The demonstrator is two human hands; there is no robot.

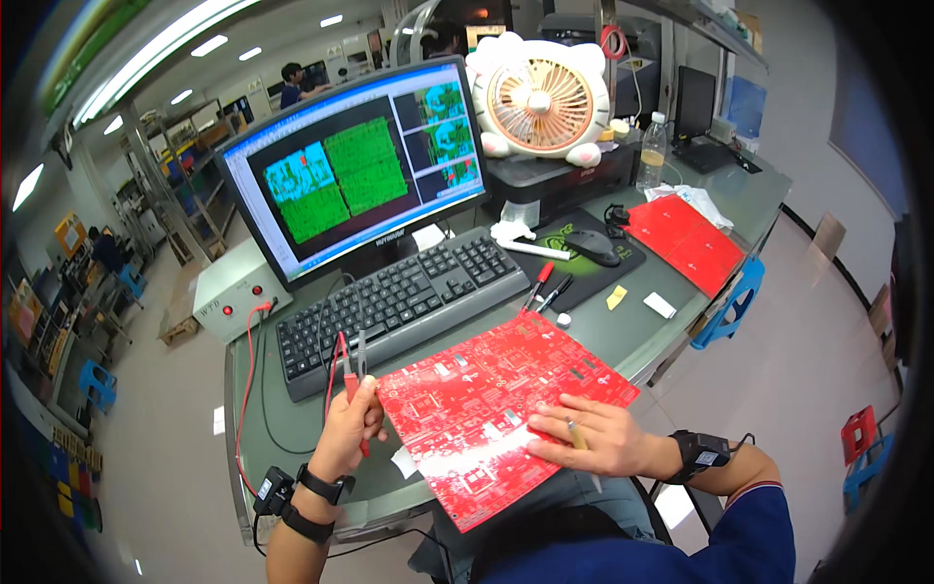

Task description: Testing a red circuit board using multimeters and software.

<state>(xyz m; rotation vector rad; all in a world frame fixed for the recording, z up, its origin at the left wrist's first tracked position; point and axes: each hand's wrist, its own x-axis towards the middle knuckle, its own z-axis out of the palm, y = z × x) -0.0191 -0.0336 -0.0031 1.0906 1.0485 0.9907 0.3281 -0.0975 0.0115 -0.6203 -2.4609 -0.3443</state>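
A large red circuit board (506, 380) lies tilted over the desk's front edge and above my lap. My left hand (352, 425) is closed round a red test probe (351, 387) at the board's left corner. A dark, slim probe (362, 352) rises beside it. Across the board's right edge, my right hand (593, 438) grips it with the fingers stretched over the top; the thumb is hidden. Between those fingers shows a slim yellowish piece (577, 434), its kind unclear. A red lead (251, 389) runs to a pale metal box (238, 289) with red terminals.
Behind the board stand a black keyboard (404, 302) and a monitor (355, 165) showing a green board layout. Marker pens (547, 285), a mouse (592, 247) and more red boards (684, 240) lie to the right. A fan (541, 100) sits on a printer, near a bottle (653, 151).
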